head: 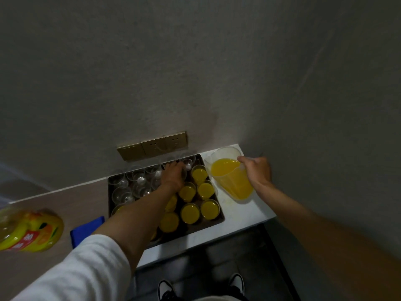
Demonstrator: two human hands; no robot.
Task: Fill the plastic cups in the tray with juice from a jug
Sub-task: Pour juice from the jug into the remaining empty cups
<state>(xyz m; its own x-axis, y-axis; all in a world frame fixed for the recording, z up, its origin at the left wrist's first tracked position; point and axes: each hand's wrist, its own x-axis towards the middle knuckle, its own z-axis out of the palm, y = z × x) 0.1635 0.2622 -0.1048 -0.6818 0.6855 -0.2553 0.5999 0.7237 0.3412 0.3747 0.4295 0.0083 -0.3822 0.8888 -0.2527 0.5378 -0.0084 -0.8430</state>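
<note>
grey wall [195,61], brass sockets [153,145], dark floor [249,253]

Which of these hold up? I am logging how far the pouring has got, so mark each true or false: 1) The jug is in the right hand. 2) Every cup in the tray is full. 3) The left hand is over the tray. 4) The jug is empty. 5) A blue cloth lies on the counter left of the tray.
1) True: the right hand grips the jug at its handle.
2) False: cups on the right of the tray, such as one filled cup, hold juice, but the clear cups at the back left are empty.
3) True: the left hand reaches onto a cup at the tray's far side.
4) False: the jug holds plenty of yellow juice.
5) True: the blue cloth lies there.
</note>
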